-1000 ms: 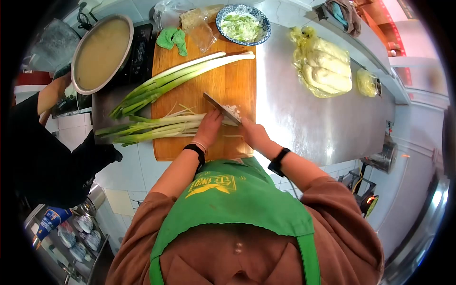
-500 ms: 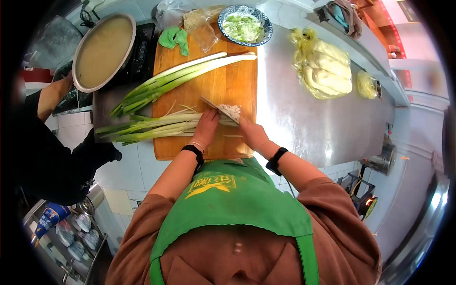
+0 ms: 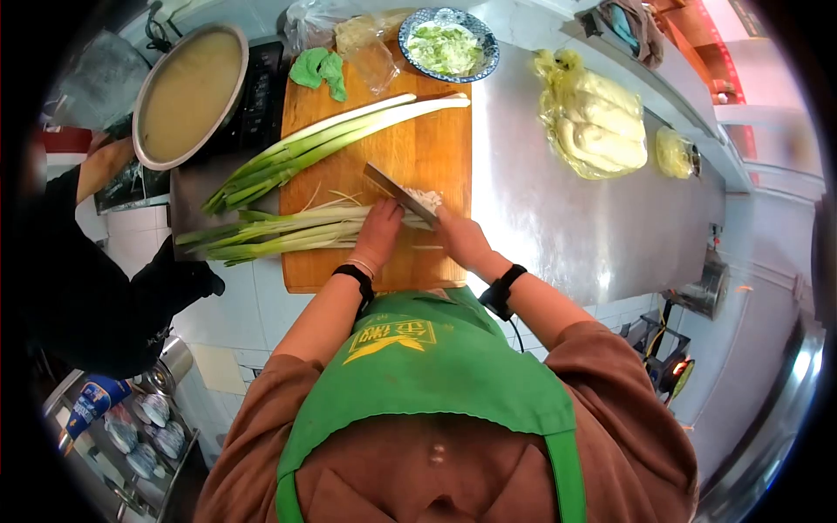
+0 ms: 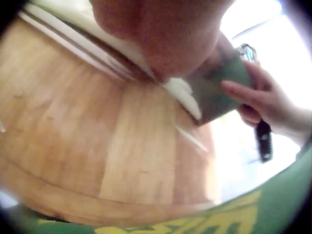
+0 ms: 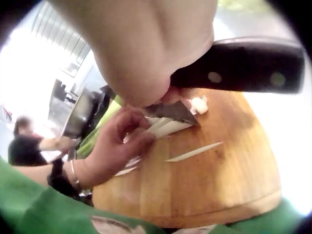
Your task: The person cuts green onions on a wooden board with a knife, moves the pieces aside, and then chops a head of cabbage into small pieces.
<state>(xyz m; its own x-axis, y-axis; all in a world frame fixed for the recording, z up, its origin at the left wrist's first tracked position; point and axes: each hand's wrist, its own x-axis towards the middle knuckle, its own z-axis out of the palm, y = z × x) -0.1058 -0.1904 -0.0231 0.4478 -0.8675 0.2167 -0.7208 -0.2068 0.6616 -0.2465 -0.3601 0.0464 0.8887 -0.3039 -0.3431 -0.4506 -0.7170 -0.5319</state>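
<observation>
My left hand [image 3: 379, 235] holds a bundle of long green onions [image 3: 305, 231] on the wooden cutting board [image 3: 375, 277], fingers curled over the white ends. In the right wrist view its fingertips sit close to the blade. The black handle [image 5: 243, 66] of a broad kitchen knife [image 3: 394, 185] is gripped in my right hand [image 3: 464, 240]. Its blade stands across the cut ends of the onions. Chopped white pieces [image 3: 429, 198] lie beyond the blade, partly hidden by it. A loose white sliver [image 5: 195, 152] rests on the board near me.
More green onions [image 3: 340, 135] lie farther back. Behind them are a green cloth [image 3: 318, 70] and a patterned bowl [image 3: 408, 63] of chopped onion. A large pot [image 3: 240, 105] of cloudy liquid stands left, beside another person's arm [image 3: 100, 170]. Yellow bags [image 3: 602, 126] lie right on the metal counter.
The knife blade has risen and dropped over the onions, now leaning flatter and covering more of the chopped pieces. The right wrist has turned slightly. My left hand keeps its hold, edging slightly left.
</observation>
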